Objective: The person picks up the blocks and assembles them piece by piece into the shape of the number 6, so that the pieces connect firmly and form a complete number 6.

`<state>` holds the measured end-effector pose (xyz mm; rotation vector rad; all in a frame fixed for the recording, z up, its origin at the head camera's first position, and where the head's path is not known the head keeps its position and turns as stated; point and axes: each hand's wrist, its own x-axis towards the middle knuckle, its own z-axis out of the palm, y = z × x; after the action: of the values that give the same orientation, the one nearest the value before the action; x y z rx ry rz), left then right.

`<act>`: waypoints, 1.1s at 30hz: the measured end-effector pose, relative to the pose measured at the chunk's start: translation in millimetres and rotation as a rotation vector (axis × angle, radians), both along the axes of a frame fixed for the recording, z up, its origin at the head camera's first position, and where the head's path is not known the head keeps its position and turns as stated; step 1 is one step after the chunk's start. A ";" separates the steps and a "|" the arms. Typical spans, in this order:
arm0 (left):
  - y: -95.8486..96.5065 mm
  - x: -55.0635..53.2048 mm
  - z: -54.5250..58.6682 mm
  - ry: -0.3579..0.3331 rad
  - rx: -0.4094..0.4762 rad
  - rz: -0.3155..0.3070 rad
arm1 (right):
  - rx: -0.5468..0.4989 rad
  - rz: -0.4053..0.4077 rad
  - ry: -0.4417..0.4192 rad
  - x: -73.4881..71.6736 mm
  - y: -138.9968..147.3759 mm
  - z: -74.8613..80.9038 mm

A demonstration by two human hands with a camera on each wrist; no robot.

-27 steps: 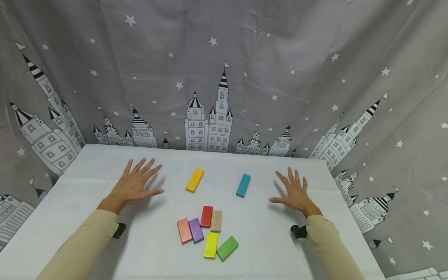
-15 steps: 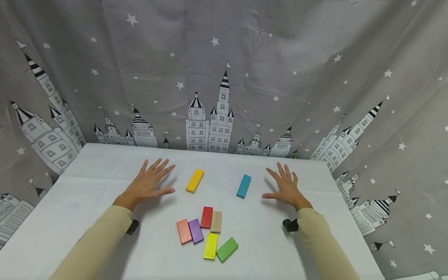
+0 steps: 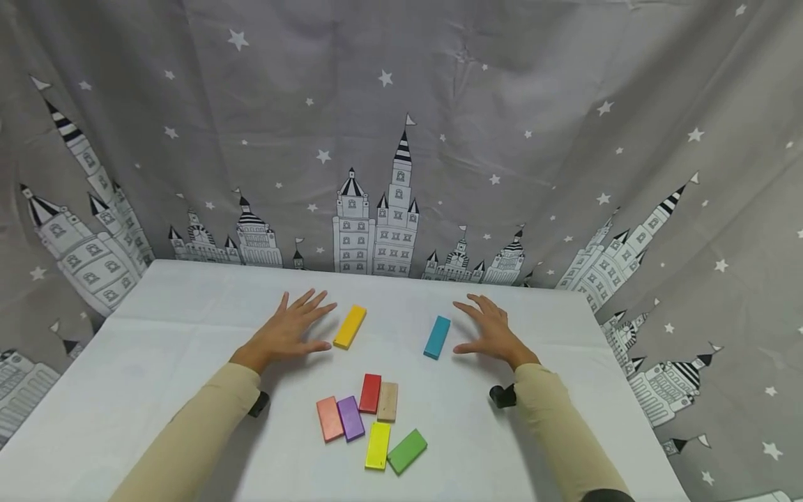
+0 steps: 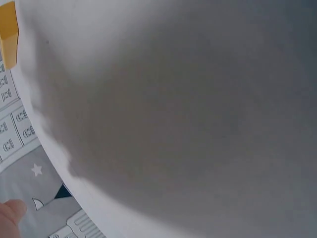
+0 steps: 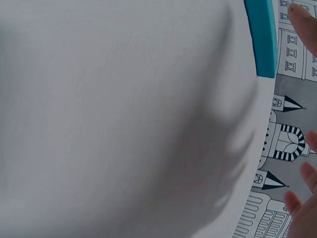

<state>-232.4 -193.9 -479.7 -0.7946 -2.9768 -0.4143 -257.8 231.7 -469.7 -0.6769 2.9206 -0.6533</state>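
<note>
Fingers spread, my left hand (image 3: pixel 285 335) hovers just left of an orange-yellow block (image 3: pixel 349 327) without holding it. On the other side, my right hand (image 3: pixel 492 331) is beside a blue block (image 3: pixel 436 337), thumb and fingers apart around its right side. Neither hand grips anything. The left wrist view catches an end of the orange-yellow block (image 4: pixel 9 34) and a bit of finger. In the right wrist view, part of the blue block (image 5: pixel 262 37) shows near several fingertips (image 5: pixel 303 25).
Nearer the front lie a salmon block (image 3: pixel 330 419), a purple block (image 3: pixel 350 417), a red block (image 3: pixel 370 393), a plain wooden block (image 3: pixel 387 402), a bright yellow block (image 3: pixel 378 446) and a green block (image 3: pixel 407 452). A castle-print curtain (image 3: pixel 464 104) hangs behind the white table (image 3: pixel 125 390).
Both hands have moved inward, the left one rightward to the orange-yellow block and the right one leftward to the blue block. The right fingers have bent somewhat. The blocks stay put.
</note>
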 end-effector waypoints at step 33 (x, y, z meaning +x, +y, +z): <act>39.9 -13.4 -2.6 -0.048 -0.069 -0.181 | -0.123 0.140 -0.181 -16.3 -35.2 -3.7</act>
<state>-245.8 -154.0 -482.4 -1.0811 -2.9889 -0.3430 -274.1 196.5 -473.4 -0.7823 2.6583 -0.8353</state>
